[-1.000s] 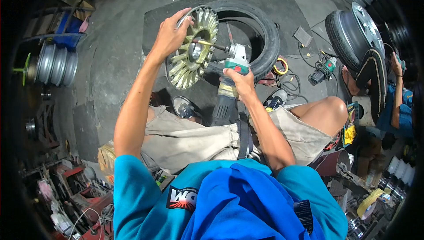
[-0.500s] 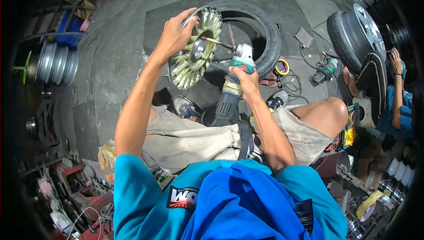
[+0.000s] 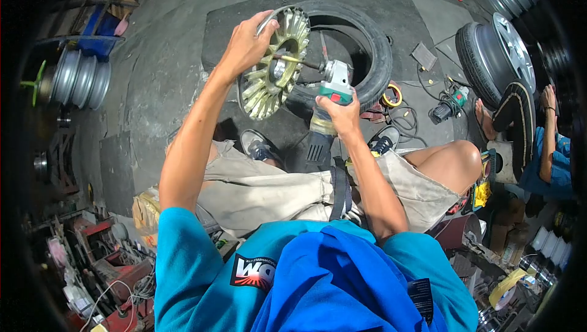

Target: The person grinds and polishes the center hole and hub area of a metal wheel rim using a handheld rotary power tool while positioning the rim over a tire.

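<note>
My left hand (image 3: 249, 43) grips the upper left edge of a round, finned metal wheel (image 3: 262, 98), holding it tilted on its rim. My right hand (image 3: 343, 114) is closed around an angle grinder (image 3: 336, 79) with a grey head, a green and black body and yellowish tape wrapped on it. A thin spindle with a yellowish tip (image 3: 292, 59) runs left from the grinder head into the wheel's middle, over the central opening. Whether the tip touches the metal I cannot tell. Behind the wheel lies a black tyre (image 3: 373, 32), flat on the floor.
Tape roll (image 3: 392, 95) and cables lie right of the tyre, near a second grinder (image 3: 449, 104). Further right stands a wheel with tyre (image 3: 483, 57), beside a seated co-worker (image 3: 547, 154). Silver rims (image 3: 81, 83) stand at left; tools and red machinery (image 3: 122, 277) crowd the lower left.
The grinder has tipped, so its lower body looks shorter, and its spindle lies more level. The finned wheel has shifted slightly right in view. Both hands keep their grip.
</note>
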A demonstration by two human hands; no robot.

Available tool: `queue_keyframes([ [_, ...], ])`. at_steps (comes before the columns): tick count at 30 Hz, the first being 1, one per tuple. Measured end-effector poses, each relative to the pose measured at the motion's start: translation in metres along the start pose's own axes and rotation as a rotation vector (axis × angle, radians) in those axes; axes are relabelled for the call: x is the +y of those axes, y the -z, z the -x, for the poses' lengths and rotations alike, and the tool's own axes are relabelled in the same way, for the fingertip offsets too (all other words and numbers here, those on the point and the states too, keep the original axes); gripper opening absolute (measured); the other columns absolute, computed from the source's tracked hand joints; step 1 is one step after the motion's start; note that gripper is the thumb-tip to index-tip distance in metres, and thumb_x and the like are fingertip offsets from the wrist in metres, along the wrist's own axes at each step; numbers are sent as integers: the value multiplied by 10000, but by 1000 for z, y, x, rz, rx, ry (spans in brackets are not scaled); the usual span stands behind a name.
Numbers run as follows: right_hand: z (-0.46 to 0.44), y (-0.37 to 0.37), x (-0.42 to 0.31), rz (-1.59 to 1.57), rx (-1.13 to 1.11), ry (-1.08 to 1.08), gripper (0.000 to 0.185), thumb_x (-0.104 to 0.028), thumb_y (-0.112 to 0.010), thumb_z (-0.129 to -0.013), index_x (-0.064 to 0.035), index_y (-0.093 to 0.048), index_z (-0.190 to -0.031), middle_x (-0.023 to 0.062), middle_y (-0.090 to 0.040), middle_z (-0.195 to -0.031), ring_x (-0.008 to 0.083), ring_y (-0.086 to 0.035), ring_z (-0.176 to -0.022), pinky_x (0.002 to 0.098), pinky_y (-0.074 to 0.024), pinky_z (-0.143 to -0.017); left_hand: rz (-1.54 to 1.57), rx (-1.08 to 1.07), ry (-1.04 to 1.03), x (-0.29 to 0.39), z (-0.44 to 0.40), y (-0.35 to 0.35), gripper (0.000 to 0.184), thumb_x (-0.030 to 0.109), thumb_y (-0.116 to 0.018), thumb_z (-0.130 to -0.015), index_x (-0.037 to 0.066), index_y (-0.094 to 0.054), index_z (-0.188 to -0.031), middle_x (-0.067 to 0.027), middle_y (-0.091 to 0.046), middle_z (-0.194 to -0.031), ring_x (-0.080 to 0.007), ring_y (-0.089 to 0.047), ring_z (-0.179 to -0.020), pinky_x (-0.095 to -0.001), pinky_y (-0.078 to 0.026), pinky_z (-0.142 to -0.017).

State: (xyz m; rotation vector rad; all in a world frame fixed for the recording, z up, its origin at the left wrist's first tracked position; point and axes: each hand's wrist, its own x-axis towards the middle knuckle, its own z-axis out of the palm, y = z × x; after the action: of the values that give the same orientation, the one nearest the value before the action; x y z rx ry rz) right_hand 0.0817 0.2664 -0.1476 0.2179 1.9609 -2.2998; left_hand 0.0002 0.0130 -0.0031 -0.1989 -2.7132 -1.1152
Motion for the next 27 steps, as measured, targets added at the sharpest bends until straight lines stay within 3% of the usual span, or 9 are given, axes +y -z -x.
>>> queue_keyframes([
  [4, -10, 2, -6, 25, 84, -41, 655, -196, -922, -700, 37, -591, -1215, 102, -705, -1053, 168, -669, -903, 320, -554, -844, -109, 61, -147, 13, 18, 5, 549, 298, -636, -1036, 60, -513, -1516, -213, -700, -1305, -327, -685, -1167, -412, -498, -1026],
  [7, -9, 4, 0, 37, 73, -65, 654, -191, -922, -705, 39, -592, -1220, 98, -704, -1062, 172, -668, -908, 321, -553, -848, -395, -174, 77, 37, 37, 29, 736, 271, -673, -1003, 251, -309, -1643, -284, -631, -1383, -433, -623, -1266, -490, -479, -1076],
  [11, -1, 4, -8, 14, 9, -106, 666, -185, -926, -708, 40, -586, -1235, 97, -702, -1069, 174, -666, -925, 315, -550, -870, -324, -345, 314, 36, 45, 46, 802, 220, -707, -975, 250, -280, -1653, -277, -637, -1384, -452, -630, -1256, -506, -485, -1066],
  [13, -1, 11, 0, 36, -29, -84, 672, -183, -926, -710, 40, -582, -1243, 95, -702, -1069, 170, -666, -928, 313, -551, -870, -267, -269, 152, 24, 45, 45, 804, 203, -724, -946, 236, -312, -1636, -306, -702, -1205, -493, -639, -1183, -528, -494, -1028],
  [16, -1, 21, 5, 54, -75, -40, 686, -176, -928, -704, 27, -569, -1252, 95, -704, -1055, 161, -667, -928, 312, -554, -865, -166, -143, 20, 19, 40, 36, 771, 176, -737, -942, 219, -371, -1620, -252, -677, -1337, -449, -634, -1254, -489, -490, -1065],
  [20, 6, 23, -14, -149, -58, -138, 585, -89, -876, -755, 4, -551, -1233, 131, -705, -1017, 208, -724, -789, 354, -610, -736, -275, -75, 109, 27, 36, 27, 601, 294, -691, -989, 68, -498, -1511, -262, -693, -1292, -435, -657, -1216, -484, -510, -1009],
  [21, 5, 25, -14, -144, -13, -123, 440, -86, -838, -788, -2, -597, -1147, 112, -712, -955, 215, -734, -752, 359, -616, -700, -316, -39, 81, 28, 35, 24, 593, 361, -665, -1005, 27, -516, -1472, -268, -702, -1265, -443, -661, -1197, -496, -516, -984],
  [22, 5, 28, -13, -139, 34, -108, 296, -83, -800, -822, -8, -643, -1062, 92, -720, -894, 222, -743, -715, 365, -623, -663, -315, -37, 76, 29, 34, 24, 593, 361, -665, -1005, 27, -516, -1472, -268, -702, -1265, -443, -661, -1197, -496, -516, -984],
  [27, -5, 39, 16, -54, 76, -26, 290, -86, -804, -821, -16, -646, -1055, 86, -715, -889, 222, -742, -715, 363, -620, -657, -228, -201, 193, 33, 56, 32, 819, 220, -781, -895, 139, -361, -1593, -271, -663, -1348, -476, -609, -1272, -527, -487, -1049],
])
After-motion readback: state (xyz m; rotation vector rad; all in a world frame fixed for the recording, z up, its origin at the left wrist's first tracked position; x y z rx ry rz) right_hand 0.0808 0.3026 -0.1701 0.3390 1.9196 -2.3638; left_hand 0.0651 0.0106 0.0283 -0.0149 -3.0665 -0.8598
